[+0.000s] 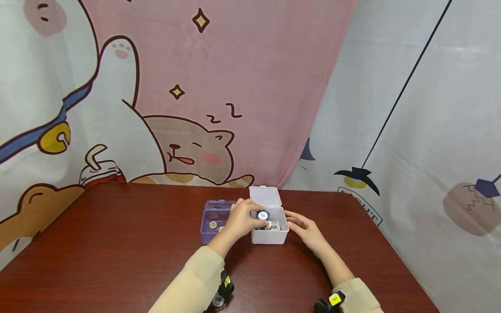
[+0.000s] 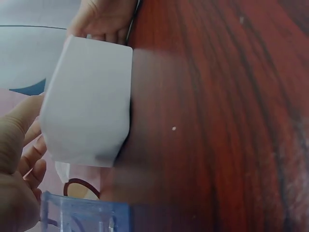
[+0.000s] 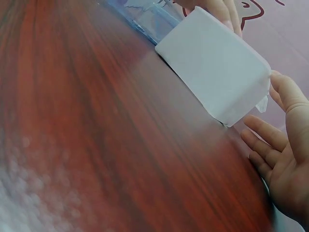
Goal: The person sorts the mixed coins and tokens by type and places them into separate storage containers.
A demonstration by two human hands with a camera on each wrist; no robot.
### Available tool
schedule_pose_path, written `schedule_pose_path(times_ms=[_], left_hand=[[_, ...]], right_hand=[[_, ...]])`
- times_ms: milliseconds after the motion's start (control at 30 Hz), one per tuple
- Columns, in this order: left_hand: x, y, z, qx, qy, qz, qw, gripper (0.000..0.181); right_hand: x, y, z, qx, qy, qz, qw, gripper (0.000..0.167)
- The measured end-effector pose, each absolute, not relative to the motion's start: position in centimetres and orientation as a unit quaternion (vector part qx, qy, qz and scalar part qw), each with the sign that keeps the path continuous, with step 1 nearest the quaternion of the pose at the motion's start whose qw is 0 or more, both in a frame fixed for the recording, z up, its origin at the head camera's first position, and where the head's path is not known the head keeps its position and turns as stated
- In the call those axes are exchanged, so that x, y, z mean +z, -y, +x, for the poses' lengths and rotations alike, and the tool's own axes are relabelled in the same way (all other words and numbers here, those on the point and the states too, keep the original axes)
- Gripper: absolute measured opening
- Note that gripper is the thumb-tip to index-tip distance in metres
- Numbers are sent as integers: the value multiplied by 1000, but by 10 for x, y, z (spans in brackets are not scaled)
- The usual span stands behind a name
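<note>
Between thumb and fingers, my left hand [image 1: 243,217] pinches a dark poker chip [image 1: 262,215] marked 50 over the opening of a white plastic box [image 1: 269,237]. Several more chips [image 1: 274,226], whitish with dark and red marks, lie inside that box, whose lid [image 1: 265,196] is swung back. My right hand [image 1: 308,231] rests at the box's right side, fingers fairly straight, fingertips against or close to its wall. In the right wrist view the right hand [image 3: 285,159] is beside the white box [image 3: 217,63]. The left wrist view shows the box from outside, hiding the chip.
To the left of the white box stands a translucent blue-purple box [image 1: 205,226], lid raised, with silvery round pieces [image 1: 213,224] inside. Both are on a dark red-brown wooden table [image 1: 117,243]. Behind the table hangs a cartoon-printed cloth [image 1: 266,87].
</note>
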State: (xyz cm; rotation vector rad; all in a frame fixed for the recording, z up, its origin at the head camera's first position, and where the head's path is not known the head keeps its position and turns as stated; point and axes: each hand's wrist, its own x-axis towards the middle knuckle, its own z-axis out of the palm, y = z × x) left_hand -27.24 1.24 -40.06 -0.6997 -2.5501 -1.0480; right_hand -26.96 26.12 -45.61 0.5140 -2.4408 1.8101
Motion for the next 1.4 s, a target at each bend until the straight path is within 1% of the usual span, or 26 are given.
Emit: schedule_pose_path(times_ms=[233, 467, 733, 1067, 1400], left_hand=[[-407, -15, -278, -335, 901, -235, 147, 44], [-405, -17, -278, -321, 910, -221, 138, 42], [-404, -16, -278, -322, 909, -228, 136, 45], [-398, -3, -268, -378, 876, -256, 156, 45], [-390, 9, -245, -430, 831, -295, 192, 46]], right_hand=[[-456, -262, -270, 586, 793, 164, 28, 41], [-452, -261, -268, 592, 786, 176, 28, 42], [-457, -263, -270, 592, 786, 176, 33, 42], [-455, -260, -269, 595, 783, 180, 33, 41], [-455, -262, -269, 591, 789, 167, 27, 42]])
